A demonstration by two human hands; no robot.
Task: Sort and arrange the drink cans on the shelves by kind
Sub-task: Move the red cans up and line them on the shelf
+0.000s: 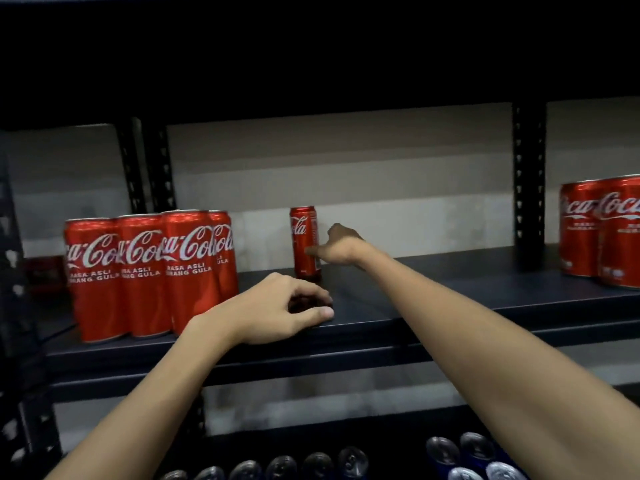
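A single red cola can stands upright near the back of the dark shelf. My right hand reaches in from the right and holds it, thumb across its front, fingers hidden behind it. To the left, several tall red cola cans stand in a tight group at the shelf front. More red cola cans stand at the far right. My left hand rests on the shelf's front edge with loosely curled fingers, holding nothing.
Black perforated uprights frame the bay. On the shelf below, several blue and silver can tops show at the bottom. The shelf above casts the top of the view dark.
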